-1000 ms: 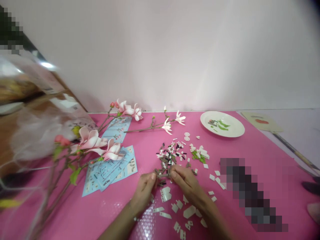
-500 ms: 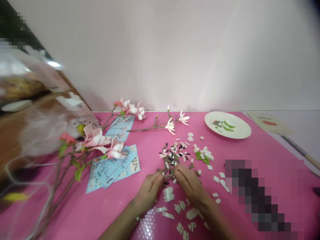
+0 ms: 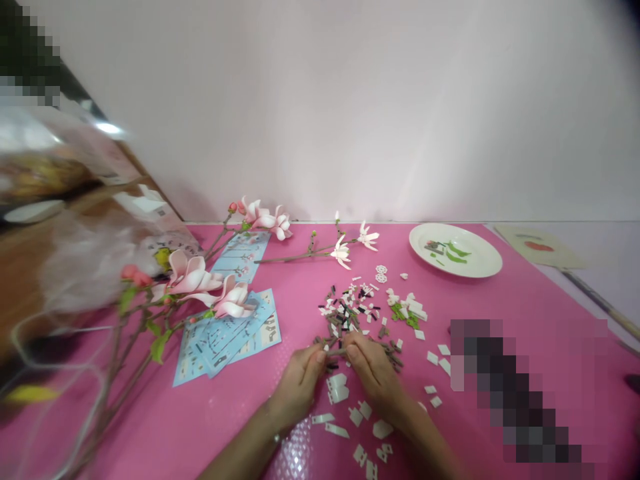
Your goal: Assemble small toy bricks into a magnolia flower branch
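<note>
Between both hands runs a short brown building-brick stem (image 3: 336, 351). My left hand (image 3: 301, 375) is closed in a pinch on its left end, and a small white bit shows by the thumb. On the stem's right end, my right hand (image 3: 371, 368) is closed too, fingers curled over it. Just beyond the hands lies a pile of small brown, black and white bricks (image 3: 350, 308). White plates (image 3: 338, 389) lie scattered in front of the hands and to the right. Green bricks (image 3: 404, 315) sit beside the pile.
A white plate (image 3: 480, 261) at the back right holds green leaf pieces. A white flower stem (image 3: 285, 259) lies at the back. Pink flower branches (image 3: 193, 273) and blue instruction sheets (image 3: 260, 333) are on the left. A blurred dark object (image 3: 520, 393) is at the right.
My right hand has moved slightly left, closer to my left hand, and more of the brown pieces behind it show. The left hand has hardly moved.
</note>
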The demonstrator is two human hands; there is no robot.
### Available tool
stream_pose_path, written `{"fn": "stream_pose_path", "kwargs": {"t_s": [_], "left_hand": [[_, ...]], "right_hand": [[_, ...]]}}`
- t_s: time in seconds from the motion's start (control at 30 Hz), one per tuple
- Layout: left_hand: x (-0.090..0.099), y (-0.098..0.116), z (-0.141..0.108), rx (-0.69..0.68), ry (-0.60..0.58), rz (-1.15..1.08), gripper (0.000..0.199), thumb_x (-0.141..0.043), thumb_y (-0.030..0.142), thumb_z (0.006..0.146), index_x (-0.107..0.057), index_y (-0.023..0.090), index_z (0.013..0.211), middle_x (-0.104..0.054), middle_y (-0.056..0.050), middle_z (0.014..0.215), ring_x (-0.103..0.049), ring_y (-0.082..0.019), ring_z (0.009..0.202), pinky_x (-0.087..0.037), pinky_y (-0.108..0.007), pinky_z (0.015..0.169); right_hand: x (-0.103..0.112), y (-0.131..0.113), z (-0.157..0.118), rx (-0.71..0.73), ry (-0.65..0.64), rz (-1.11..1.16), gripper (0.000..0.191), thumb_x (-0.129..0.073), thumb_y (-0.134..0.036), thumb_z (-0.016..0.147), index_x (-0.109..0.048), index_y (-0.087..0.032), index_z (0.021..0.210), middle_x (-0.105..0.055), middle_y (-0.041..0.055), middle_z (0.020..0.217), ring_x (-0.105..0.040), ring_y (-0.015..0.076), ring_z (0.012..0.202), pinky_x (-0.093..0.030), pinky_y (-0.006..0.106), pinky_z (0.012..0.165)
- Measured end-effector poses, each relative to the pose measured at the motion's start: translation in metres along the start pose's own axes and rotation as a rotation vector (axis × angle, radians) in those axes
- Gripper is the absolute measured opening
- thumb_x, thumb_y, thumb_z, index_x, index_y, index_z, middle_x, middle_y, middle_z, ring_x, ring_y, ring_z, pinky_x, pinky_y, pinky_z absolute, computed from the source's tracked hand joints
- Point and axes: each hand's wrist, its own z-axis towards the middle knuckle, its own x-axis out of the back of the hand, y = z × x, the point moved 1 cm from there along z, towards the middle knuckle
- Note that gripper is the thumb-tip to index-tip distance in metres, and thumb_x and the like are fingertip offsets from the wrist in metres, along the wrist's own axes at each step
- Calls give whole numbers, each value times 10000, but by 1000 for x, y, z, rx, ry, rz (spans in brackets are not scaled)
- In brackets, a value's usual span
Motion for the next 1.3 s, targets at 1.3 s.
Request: {"fn": "stream_pose_path", "kwargs": {"t_s": [1.3], "left_hand": [[3, 11, 5, 329, -118, -442, 238, -766, 264, 674, -587, 132, 758, -668, -36, 649, -616, -145, 561, -441, -216, 502]], "right_hand": [[12, 4, 5, -163, 0, 192, 244, -465, -351, 899, -608, -180, 798, -589, 10, 706, -536, 146, 662, -403, 248, 603]]}}
